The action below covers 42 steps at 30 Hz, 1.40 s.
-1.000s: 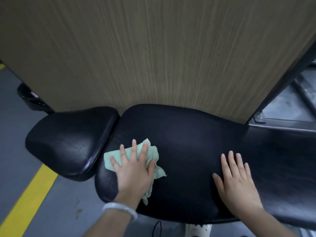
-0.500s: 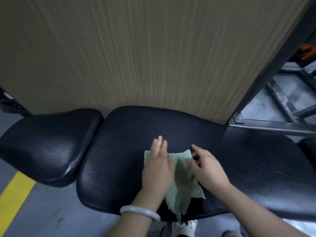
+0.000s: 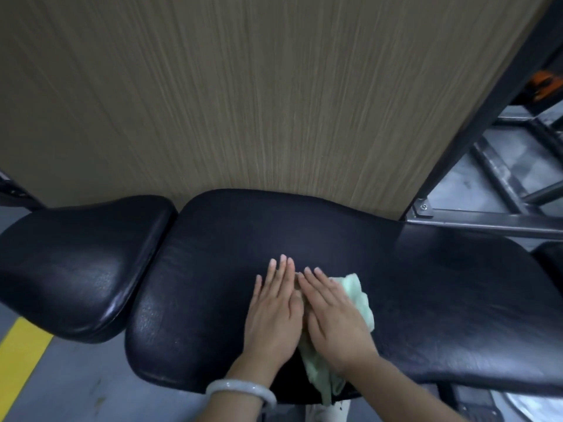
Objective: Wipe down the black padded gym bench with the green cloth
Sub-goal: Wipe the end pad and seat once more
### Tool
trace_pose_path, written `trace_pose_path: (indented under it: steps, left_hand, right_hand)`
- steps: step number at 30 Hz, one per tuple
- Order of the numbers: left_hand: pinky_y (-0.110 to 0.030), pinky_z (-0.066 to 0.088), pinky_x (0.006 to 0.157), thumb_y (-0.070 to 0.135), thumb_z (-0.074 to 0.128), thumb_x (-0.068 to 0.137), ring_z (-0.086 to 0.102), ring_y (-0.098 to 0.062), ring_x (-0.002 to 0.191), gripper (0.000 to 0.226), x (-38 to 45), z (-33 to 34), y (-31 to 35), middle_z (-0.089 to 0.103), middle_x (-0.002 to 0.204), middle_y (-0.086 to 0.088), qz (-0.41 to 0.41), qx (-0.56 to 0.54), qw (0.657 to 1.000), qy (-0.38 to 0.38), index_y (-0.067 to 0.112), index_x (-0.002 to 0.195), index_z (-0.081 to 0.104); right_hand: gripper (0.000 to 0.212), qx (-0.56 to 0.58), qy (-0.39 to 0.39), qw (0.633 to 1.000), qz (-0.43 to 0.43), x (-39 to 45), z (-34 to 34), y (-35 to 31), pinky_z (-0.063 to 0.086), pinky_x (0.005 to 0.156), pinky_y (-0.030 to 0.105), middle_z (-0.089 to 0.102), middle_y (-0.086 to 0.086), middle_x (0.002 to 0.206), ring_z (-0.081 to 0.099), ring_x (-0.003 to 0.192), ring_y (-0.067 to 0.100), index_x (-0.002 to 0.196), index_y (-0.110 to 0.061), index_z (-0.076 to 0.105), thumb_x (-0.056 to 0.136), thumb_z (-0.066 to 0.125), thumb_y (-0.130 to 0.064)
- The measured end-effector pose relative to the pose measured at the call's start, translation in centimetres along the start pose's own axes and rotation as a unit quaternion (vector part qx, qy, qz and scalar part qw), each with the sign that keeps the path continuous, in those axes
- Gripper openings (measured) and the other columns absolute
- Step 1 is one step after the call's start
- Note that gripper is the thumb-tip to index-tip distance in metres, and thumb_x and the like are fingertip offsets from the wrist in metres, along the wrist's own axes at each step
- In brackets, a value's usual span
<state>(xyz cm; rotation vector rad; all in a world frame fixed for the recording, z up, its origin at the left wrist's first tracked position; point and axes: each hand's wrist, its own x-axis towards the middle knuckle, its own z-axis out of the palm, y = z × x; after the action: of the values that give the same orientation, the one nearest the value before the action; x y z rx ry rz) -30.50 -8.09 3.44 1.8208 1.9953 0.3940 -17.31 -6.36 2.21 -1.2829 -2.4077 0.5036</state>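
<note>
The black padded gym bench [image 3: 213,254] runs left to right across the lower half of the view, with a separate black seat pad [image 3: 76,263] at its left end. The light green cloth [image 3: 362,303] lies on the long pad near its front edge, and a fold hangs over that edge. My right hand [image 3: 332,321] presses flat on the cloth with straight fingers and covers most of it. My left hand [image 3: 274,315], a pale bangle on its wrist, lies flat right beside it, fingers straight, at the cloth's left edge.
A wood-grain panel [image 3: 243,102] rises directly behind the bench. Dark metal frame bars [image 3: 487,223] stand at the right. Grey floor with a yellow line [image 3: 21,354] lies at the lower left.
The cloth travelled right along the pad from near the seat gap. My right hand came over from bare padding onto the cloth. Both hands now lie flat side by side.
</note>
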Motion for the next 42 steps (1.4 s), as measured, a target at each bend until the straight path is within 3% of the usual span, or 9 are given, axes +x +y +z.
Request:
trace_pose_path:
  steps: [4,8,11,16,20,23,29,38,42]
  left_hand:
    - [-0.039,0.013,0.113,0.043,0.008,0.100,0.025,-0.017,0.143,0.060,-0.4,0.3,-3.4,0.025,0.155,-0.004,0.046,0.122,0.991,0.027,0.010,0.147,0.026]
    - [-0.043,0.019,0.109,0.047,0.007,0.101,0.027,-0.021,0.142,0.065,-0.7,0.8,-3.5,0.034,0.152,-0.004,0.039,0.147,0.988,0.036,0.007,0.144,0.037]
    - [-0.042,0.019,0.108,0.046,0.007,0.102,0.025,-0.022,0.143,0.064,-0.5,0.9,-3.6,0.032,0.153,-0.004,0.045,0.169,0.983,0.059,0.008,0.145,0.035]
    - [-0.042,0.020,0.109,0.041,0.007,0.102,0.025,-0.020,0.143,0.061,-0.3,1.2,-3.8,0.032,0.153,-0.004,0.062,0.175,0.980,0.076,0.008,0.145,0.035]
    - [-0.041,0.017,0.110,0.042,0.007,0.102,0.019,-0.018,0.144,0.061,-0.2,1.5,-4.2,0.030,0.154,-0.003,0.073,0.183,0.977,0.080,0.009,0.146,0.033]
    - [-0.041,0.015,0.111,0.043,0.008,0.102,0.019,-0.017,0.144,0.061,-0.1,1.7,-4.4,0.030,0.154,-0.003,0.070,0.187,0.976,0.087,0.008,0.145,0.034]
    - [-0.042,0.016,0.111,0.042,0.006,0.102,0.021,-0.019,0.143,0.063,-0.1,1.6,-4.3,0.032,0.153,-0.004,0.071,0.188,0.976,0.090,0.007,0.144,0.036]
    - [-0.043,0.017,0.111,0.040,0.007,0.101,0.023,-0.021,0.143,0.060,-0.2,1.5,-4.1,0.030,0.154,-0.005,0.069,0.189,0.976,0.088,0.006,0.146,0.030]
    - [-0.042,0.017,0.110,0.039,0.014,0.101,0.023,-0.021,0.143,0.057,-0.2,1.7,-4.1,0.030,0.154,-0.005,0.068,0.190,0.975,0.094,0.007,0.146,0.031]
  right_hand:
    - [0.056,-0.057,-0.026,0.997,0.042,-0.4,-2.5,4.6,0.013,0.115,0.032,0.040,0.002,0.149,0.032,0.140,0.023,0.143,-0.016,0.044,0.101,0.021,-0.046]
    - [0.074,-0.173,-0.055,0.978,0.100,-1.7,-6.3,9.0,0.001,0.117,0.034,0.018,-0.004,0.157,0.010,0.146,0.017,0.152,-0.023,0.013,0.093,-0.001,-0.066]
    - [0.069,-0.238,-0.042,0.949,0.201,-0.3,-5.9,8.0,-0.012,0.115,0.045,-0.010,-0.011,0.154,-0.013,0.147,0.016,0.146,-0.033,-0.017,0.081,-0.014,-0.057]
    - [0.058,-0.131,-0.027,0.981,0.142,1.6,-1.3,1.8,0.011,0.113,0.049,0.036,0.006,0.152,0.028,0.142,0.031,0.146,-0.028,0.039,0.092,0.026,-0.045]
    - [0.051,-0.122,-0.064,0.987,0.082,-1.9,-3.7,5.2,0.012,0.114,0.042,0.033,-0.003,0.153,0.028,0.143,0.021,0.142,-0.036,0.041,0.097,0.026,-0.054]
    - [0.068,-0.149,-0.013,0.970,0.189,-4.3,-7.6,11.3,0.017,0.114,0.041,0.037,0.004,0.151,0.032,0.141,0.025,0.142,-0.030,0.044,0.094,0.011,-0.065]
    - [0.068,-0.171,0.040,0.888,0.425,-0.8,-8.1,12.4,-0.003,0.118,0.043,0.004,0.002,0.162,-0.003,0.148,0.020,0.154,-0.028,0.014,0.093,0.015,-0.058]
    - [0.058,-0.142,-0.064,0.983,0.092,-2.8,-3.1,4.2,0.015,0.113,0.044,0.035,0.001,0.153,0.030,0.142,0.023,0.143,-0.030,0.043,0.092,0.035,-0.057]
    - [0.064,-0.162,-0.050,0.978,0.121,-4.3,-6.2,9.8,0.013,0.114,0.039,0.035,0.004,0.153,0.030,0.141,0.024,0.145,-0.029,0.040,0.094,0.021,-0.063]
